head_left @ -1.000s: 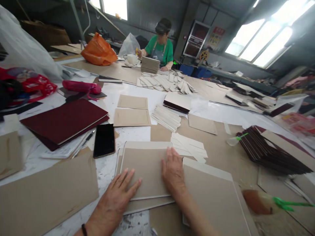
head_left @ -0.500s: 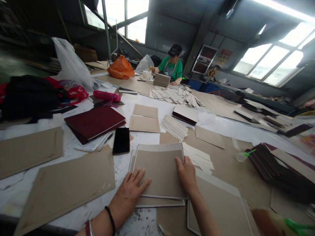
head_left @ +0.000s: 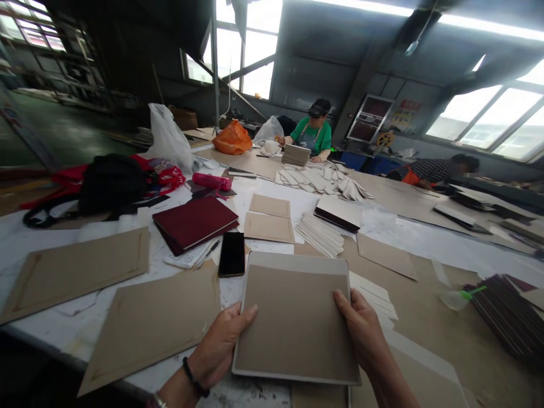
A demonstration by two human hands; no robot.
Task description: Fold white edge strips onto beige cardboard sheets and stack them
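Entry, head view.

Item: board panel (head_left: pixel 297 317), grey-brown face with a pale border all round, rounded corners. It sits in front of me at the near edge of the table (head_left: pixel 425 243), held by both side edges. The face is turned up toward the camera.

Left hand (head_left: pixel 221 345): clamped on the panel's left edge. The thumb lies on top, pointing inward over the pale border. The other fingers go under the panel and are hidden, so I cannot tell how far they curl. There is a dark band on the wrist.

Right hand (head_left: pixel 361 334): clamped on the right edge, a little farther from me than the left. Its fingers (head_left: pixel 345 301) are bent onto the face at the border, close together, with the palm outside the edge.

Around it:
- Black phone (head_left: pixel 232 254), flat and face up, just beyond the panel's far left corner.
- Large cardboard sheet (head_left: pixel 153 320), just left of the left hand.
- Stack of maroon covers (head_left: pixel 193 222), beyond the phone to the left, lying on white papers.
- Two small boards (head_left: pixel 268 218), side by side beyond the panel.
- Fanned pale strips (head_left: pixel 321 235), to the right of the small boards.
- Dark stack of covers (head_left: pixel 505 317), well apart at the right, with a green-capped bottle (head_left: pixel 457 297) lying near it.

At the far end of the table a person in a green top (head_left: pixel 314 136) has both hands at a pile of boards.
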